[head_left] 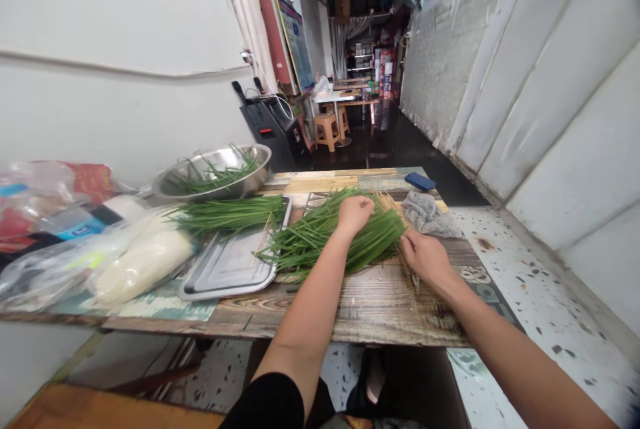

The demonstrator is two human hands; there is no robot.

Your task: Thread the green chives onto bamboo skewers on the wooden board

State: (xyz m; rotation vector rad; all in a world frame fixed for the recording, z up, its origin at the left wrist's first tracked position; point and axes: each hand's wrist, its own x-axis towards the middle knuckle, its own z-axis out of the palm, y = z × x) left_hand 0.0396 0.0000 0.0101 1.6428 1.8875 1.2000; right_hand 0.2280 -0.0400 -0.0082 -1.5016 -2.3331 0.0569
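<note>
A wide heap of green garlic chives (325,225) lies on the wood-patterned table (370,302). My left hand (354,214) rests over the heap with its fingers curled closed; what they pinch is hidden. At the right end of the chives, the fingers of my right hand (427,259) are pressed together against the stalk ends. Thin bamboo skewers (384,199) lie beside and under that hand, and I cannot make out whether it grips one. Left of the heap, a bundle of chives (233,213) sits across a grey tray (230,272) with a few skewers.
A steel bowl (255,172) with more chives stands behind the tray. Plastic bags (145,259) crowd the table's left side. A grey cloth (425,212) and a blue box (420,181) lie at the right rear. Stools (327,130) and tables stand farther back.
</note>
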